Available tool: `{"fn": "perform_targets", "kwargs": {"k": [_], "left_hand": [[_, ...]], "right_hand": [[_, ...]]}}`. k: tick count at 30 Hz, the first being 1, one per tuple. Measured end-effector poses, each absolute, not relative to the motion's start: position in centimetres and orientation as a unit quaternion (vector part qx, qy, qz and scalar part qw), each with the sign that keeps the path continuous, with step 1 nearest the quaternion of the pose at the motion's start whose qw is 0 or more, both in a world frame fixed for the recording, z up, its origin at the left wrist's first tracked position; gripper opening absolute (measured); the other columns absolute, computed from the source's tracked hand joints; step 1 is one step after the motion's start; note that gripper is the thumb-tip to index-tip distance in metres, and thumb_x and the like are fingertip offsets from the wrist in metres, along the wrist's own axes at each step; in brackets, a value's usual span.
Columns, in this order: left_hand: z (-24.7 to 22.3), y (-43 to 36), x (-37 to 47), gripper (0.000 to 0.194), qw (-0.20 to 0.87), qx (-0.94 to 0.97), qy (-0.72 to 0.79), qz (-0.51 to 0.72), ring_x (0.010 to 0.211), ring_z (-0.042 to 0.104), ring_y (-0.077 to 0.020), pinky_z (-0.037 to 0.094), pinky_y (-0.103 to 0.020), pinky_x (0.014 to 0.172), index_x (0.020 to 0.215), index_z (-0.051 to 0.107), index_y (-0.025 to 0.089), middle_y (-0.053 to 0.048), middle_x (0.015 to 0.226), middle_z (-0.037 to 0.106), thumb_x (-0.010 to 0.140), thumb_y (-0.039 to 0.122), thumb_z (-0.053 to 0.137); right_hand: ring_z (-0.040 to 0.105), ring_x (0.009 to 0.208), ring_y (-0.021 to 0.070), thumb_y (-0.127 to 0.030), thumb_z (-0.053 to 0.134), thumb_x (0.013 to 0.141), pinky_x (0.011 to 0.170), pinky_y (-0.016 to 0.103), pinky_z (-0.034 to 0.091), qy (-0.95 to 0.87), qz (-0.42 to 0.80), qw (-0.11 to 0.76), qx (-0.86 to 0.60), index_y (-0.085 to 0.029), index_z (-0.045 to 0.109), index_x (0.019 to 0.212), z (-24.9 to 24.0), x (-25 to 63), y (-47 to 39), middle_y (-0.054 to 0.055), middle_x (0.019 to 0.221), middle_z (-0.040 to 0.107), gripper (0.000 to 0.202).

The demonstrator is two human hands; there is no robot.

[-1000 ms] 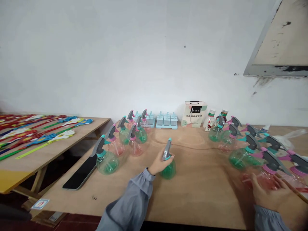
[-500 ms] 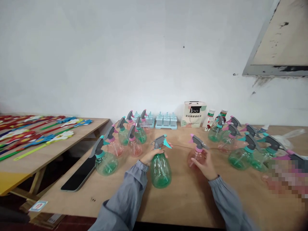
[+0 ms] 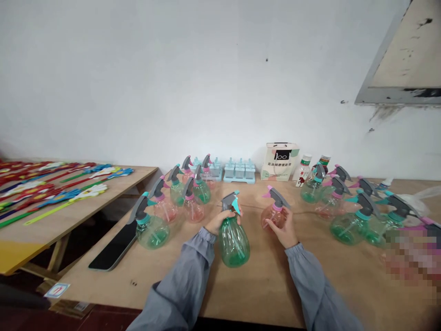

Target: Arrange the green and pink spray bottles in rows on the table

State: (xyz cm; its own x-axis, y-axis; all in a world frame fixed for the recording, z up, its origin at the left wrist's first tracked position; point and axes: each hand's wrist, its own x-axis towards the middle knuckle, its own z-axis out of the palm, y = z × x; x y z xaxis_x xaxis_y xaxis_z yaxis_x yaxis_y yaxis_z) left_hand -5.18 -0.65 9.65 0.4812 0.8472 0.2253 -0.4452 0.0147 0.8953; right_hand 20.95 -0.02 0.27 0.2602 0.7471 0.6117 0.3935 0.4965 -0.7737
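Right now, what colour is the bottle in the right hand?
The bottle is transparent pink, clearest in the head view.

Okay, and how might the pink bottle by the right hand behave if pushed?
The pink bottle would probably slide upright, given its squat, bulbous body. Its clear, thin-looking wall may flex slightly. The overhanging spray head might catch.

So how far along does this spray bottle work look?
Probably partway. The left-hand group by the phone looks set aside. The left hand grips a green spray bottle, the right hand a pink spray bottle. The right-hand group may be left; nothing visible confirms which bottles are finished.
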Motion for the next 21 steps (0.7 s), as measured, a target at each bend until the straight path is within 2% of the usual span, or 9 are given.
{"fn": "perform_targets", "kwargs": {"k": [4, 7, 9, 11, 13, 18, 21], "left_hand": [[9.9, -0.9, -5.2, 0.040, 0.685, 0.532, 0.177, 0.466, 0.056, 0.061, -0.0116, 0.050, -0.031, 0.071, 0.102, 0.069, 0.015, -0.008, 0.093, 0.074, 0.063, 0.024, 0.067], [10.2, -1.1, -5.0, 0.042, 0.691, 0.523, 0.177, 0.466, 0.057, 0.062, -0.0118, 0.051, -0.034, 0.078, 0.103, 0.069, 0.015, -0.009, 0.098, 0.075, 0.062, 0.024, 0.067], [10.2, -1.1, -4.8, 0.036, 0.687, 0.496, 0.214, 0.485, 0.058, 0.062, -0.0125, 0.051, -0.031, 0.074, 0.094, 0.070, 0.014, -0.007, 0.088, 0.075, 0.061, 0.025, 0.067], [10.1, -1.2, -4.4, 0.026, 0.681, 0.462, 0.269, 0.501, 0.056, 0.060, -0.0127, 0.048, -0.026, 0.062, 0.083, 0.068, 0.014, -0.004, 0.071, 0.071, 0.060, 0.026, 0.068], [10.0, -1.3, -4.2, 0.022, 0.683, 0.444, 0.296, 0.499, 0.055, 0.059, -0.0125, 0.045, -0.023, 0.055, 0.078, 0.066, 0.014, -0.002, 0.065, 0.068, 0.060, 0.027, 0.069], [10.5, -1.7, -4.4, 0.036, 0.696, 0.495, 0.230, 0.467, 0.058, 0.062, -0.0116, 0.049, -0.027, 0.065, 0.094, 0.068, 0.015, -0.006, 0.089, 0.074, 0.060, 0.024, 0.070], [10.6, -1.7, -4.4, 0.037, 0.695, 0.505, 0.214, 0.464, 0.057, 0.062, -0.0104, 0.049, -0.028, 0.069, 0.098, 0.068, 0.016, -0.005, 0.093, 0.075, 0.061, 0.024, 0.070]], "right_hand": [[0.056, 0.119, 0.0320, -0.061, 0.076, 0.069, 0.105, 0.055, 0.044, -0.594, 0.137, 0.628, -0.484, -0.020, 0.042, 0.126, 0.3, 20.9, -0.1, 0.016, 0.125, 0.054, 0.079], [0.057, 0.117, 0.0318, -0.061, 0.076, 0.069, 0.103, 0.055, 0.046, -0.600, 0.126, 0.627, -0.482, -0.019, 0.043, 0.127, 0.2, 21.1, -0.3, 0.016, 0.125, 0.055, 0.079], [0.059, 0.115, 0.0315, -0.060, 0.077, 0.070, 0.102, 0.054, 0.047, -0.605, 0.115, 0.624, -0.480, -0.019, 0.044, 0.127, 0.2, 21.2, -0.5, 0.016, 0.124, 0.056, 0.078], [0.060, 0.114, 0.0313, -0.060, 0.077, 0.070, 0.101, 0.054, 0.048, -0.608, 0.105, 0.624, -0.480, -0.019, 0.045, 0.127, 0.2, 21.4, -0.6, 0.016, 0.123, 0.057, 0.077], [0.060, 0.114, 0.0313, -0.060, 0.076, 0.070, 0.100, 0.054, 0.049, -0.609, 0.103, 0.624, -0.478, -0.019, 0.045, 0.126, 0.2, 21.4, -0.7, 0.016, 0.123, 0.057, 0.077], [0.060, 0.114, 0.0312, -0.059, 0.076, 0.071, 0.100, 0.054, 0.049, -0.613, 0.112, 0.622, -0.474, -0.019, 0.044, 0.127, 0.1, 21.5, -0.6, 0.016, 0.123, 0.057, 0.076], [0.060, 0.115, 0.0313, -0.058, 0.077, 0.072, 0.101, 0.054, 0.049, -0.615, 0.115, 0.620, -0.474, -0.019, 0.044, 0.128, 0.1, 21.5, -0.6, 0.016, 0.124, 0.057, 0.076]]}}
